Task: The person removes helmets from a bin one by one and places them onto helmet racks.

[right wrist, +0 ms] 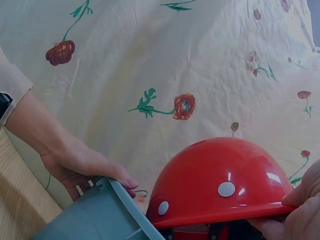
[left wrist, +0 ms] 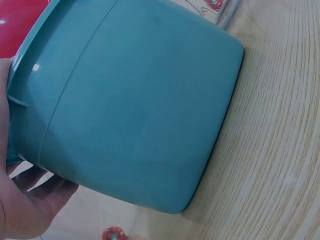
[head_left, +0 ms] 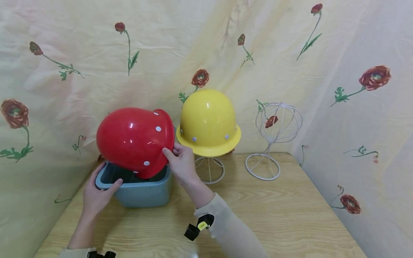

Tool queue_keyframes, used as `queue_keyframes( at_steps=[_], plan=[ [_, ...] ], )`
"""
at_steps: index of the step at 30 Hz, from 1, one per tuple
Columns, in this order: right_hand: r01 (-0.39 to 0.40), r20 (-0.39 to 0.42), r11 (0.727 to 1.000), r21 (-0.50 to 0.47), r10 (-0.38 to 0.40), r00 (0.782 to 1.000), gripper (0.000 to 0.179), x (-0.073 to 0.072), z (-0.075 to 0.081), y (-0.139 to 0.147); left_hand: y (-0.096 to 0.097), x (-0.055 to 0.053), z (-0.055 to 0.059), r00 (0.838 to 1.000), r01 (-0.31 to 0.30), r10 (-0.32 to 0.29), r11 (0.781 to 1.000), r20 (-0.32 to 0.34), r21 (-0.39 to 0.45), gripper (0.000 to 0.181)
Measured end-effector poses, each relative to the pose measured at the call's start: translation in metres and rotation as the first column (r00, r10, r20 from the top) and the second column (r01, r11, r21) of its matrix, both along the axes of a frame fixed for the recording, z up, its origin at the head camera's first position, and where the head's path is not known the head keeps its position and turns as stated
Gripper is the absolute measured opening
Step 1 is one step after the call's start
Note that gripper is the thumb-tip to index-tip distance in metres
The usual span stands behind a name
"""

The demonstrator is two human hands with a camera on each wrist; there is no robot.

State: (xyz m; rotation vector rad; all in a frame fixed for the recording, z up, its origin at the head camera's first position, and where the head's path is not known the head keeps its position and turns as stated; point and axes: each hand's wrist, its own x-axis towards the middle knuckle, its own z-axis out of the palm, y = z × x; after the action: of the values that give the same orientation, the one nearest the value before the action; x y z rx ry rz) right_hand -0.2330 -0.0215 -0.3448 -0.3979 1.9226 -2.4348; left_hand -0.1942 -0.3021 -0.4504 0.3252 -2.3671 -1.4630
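My right hand point(head_left: 184, 163) pinches the brim of a red hard hat point(head_left: 129, 138), thumb on the outside. The hat is tilted on its side, its dome to the left, over the mouth of a blue-green plastic bin point(head_left: 143, 195). With my left hand point(head_left: 98, 193) I hold the bin's left front rim, thumb over the edge and fingers round the outer wall. In the right wrist view the hat's dark inner straps show below its brim, close to the bin's rim. The hat hides much of the bin's inside.
A yellow hard hat point(head_left: 208, 122) sits on a white wire stand point(head_left: 209, 175) just right of the bin. Farther right stands a bare white wire stand point(head_left: 269, 143) with a round cage top. The wooden table point(head_left: 290, 215) meets a flowered cloth point(head_left: 161, 53) behind.
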Motion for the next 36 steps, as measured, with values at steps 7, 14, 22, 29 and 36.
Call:
queue_keyframes(
  at_steps=[7,14,22,29,36],
  plan=[
    [0.004,0.043,1.0,-0.016,-0.003,0.999,0.034,0.0,0.0,0.0,0.0,0.001,0.0,1.0,0.007,-0.007,1.0,0.004,-0.024,0.09],
    [0.022,0.063,0.998,-0.051,-0.019,0.998,0.036,0.002,0.001,-0.001,0.001,0.002,0.001,1.0,0.01,-0.01,1.0,0.004,-0.003,0.091],
    [0.028,0.098,0.991,-0.129,-0.015,0.995,0.039,0.004,0.001,-0.004,0.001,0.003,0.001,0.999,-0.011,0.012,1.0,0.03,-0.024,0.091],
    [0.047,0.119,0.981,-0.189,-0.025,0.993,0.041,0.006,0.012,-0.003,0.002,0.003,0.001,0.999,-0.024,0.025,0.999,0.039,-0.026,0.092],
    [0.086,0.106,0.959,-0.269,-0.06,0.993,0.04,0.006,0.031,0.001,0.002,0.001,0.0,0.999,-0.026,0.027,0.999,0.022,-0.031,0.092]
  ],
)
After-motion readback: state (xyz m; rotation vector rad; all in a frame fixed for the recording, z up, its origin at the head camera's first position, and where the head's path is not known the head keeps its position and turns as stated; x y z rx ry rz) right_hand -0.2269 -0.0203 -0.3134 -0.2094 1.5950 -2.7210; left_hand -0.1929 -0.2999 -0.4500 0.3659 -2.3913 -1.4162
